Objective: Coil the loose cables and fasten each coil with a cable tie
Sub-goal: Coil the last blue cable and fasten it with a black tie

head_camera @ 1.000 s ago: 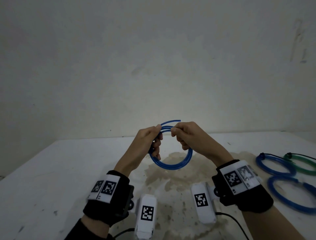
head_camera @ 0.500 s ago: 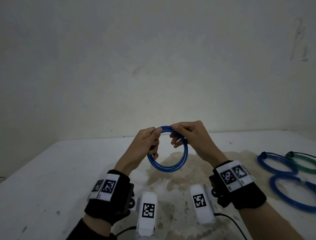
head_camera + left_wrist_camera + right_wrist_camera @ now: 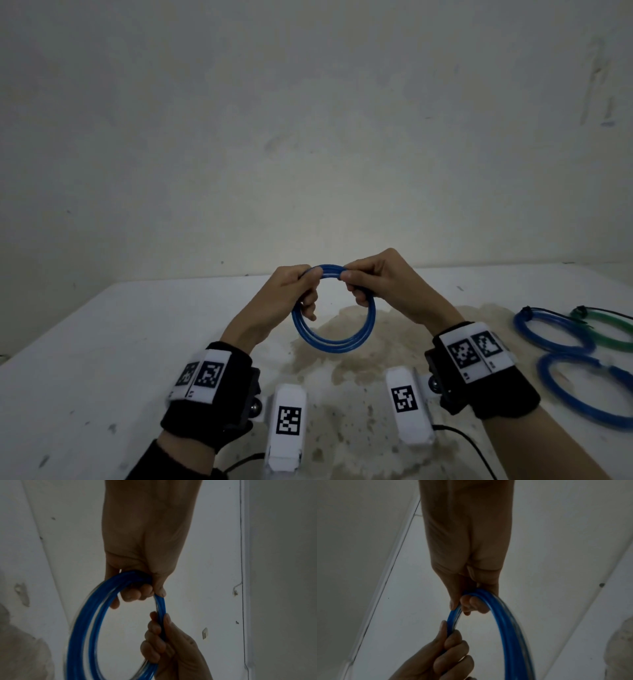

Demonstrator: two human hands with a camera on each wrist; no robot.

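1. We've got the blue cable (image 3: 334, 337) wound into a round coil and held up in the air above the table (image 3: 102, 342), over the stained patch (image 3: 342, 377).
2. Grip check: left hand (image 3: 291, 291) has fingers curled round the top-left of the coil, right hand (image 3: 380, 279) pinches the top-right, thumbs nearly meeting on the top arc.
3. So the coiling step looks basically done for this one; it's not tied yet, and we can't spot a loose cable tie anywhere.
4. Next move probably calls for one hand keeping all the loops pinched while the other goes for a tie. Let go too soon and the loops will likely spring apart.
5. Room-wise: two blue coils (image 3: 551, 334) (image 3: 582, 390) and a green coil (image 3: 606, 329) sit near the table's right edge, well apart from our hands. The left side offers open surface.
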